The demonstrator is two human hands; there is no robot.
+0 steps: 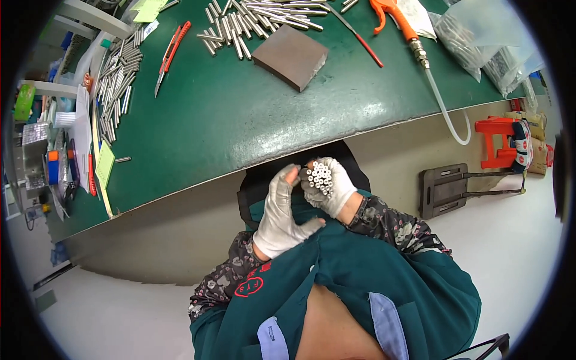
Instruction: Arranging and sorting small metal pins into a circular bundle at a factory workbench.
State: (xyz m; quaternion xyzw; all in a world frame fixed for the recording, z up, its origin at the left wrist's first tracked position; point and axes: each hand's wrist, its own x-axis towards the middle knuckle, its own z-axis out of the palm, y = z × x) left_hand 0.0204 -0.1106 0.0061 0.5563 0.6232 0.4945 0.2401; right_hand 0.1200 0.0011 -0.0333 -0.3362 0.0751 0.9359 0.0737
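Both my hands wear white gloves and hover over my lap, below the edge of the green table [240, 120]. My right hand [333, 191] grips a bundle of short metal rods [319, 176], their round ends facing the camera. Beside it, my left hand [283, 213] has its fingers spread, and its fingertips touch the side of the bundle. More loose metal rods lie on the table: one pile at the far middle [258, 21], another along the left side [117, 78].
A brown rectangular block [290, 57] sits on the table near the far rods. An orange utility knife [170, 55], an orange air gun with hose [408, 36] and plastic bags [480, 42] lie there too. A black foot pedal [444, 189] rests on the floor at right.
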